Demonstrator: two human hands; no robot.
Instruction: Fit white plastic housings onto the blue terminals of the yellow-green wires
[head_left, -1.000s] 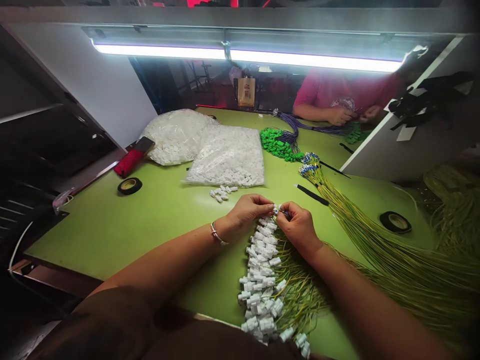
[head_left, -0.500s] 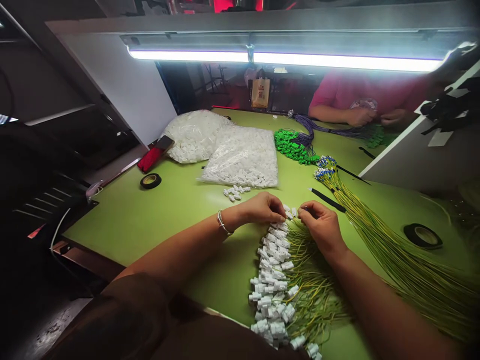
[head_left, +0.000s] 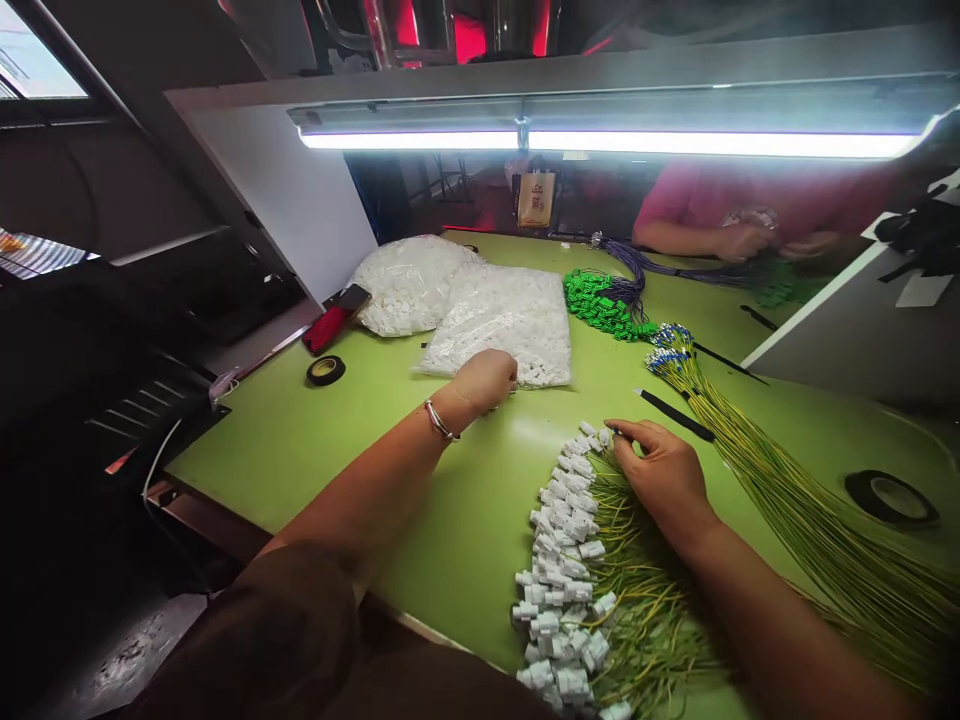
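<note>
My left hand (head_left: 486,380) reaches forward over the small pile of loose white connectors by the near edge of a clear bag of white connectors (head_left: 504,322); its fingers are curled down and hide the pile. My right hand (head_left: 660,472) rests on a heap of yellow-green wires (head_left: 637,580), thumb and forefinger pinched on a wire end. A row of white connectors fitted on wires (head_left: 564,550) lies just left of that hand. More yellow-green wires with blue ends (head_left: 757,460) stretch to the right.
On the green table (head_left: 315,440) lie a second bag of connectors (head_left: 409,282), a red phone (head_left: 335,317), two rolls of black tape (head_left: 325,370) (head_left: 891,497), green connectors (head_left: 604,302) and black ties (head_left: 675,414). Another person in pink (head_left: 739,215) works across the table.
My left hand has left the connector row and moved forward to the loose connectors by the bag. My right hand stays at the wire heap. The view has shifted left.
</note>
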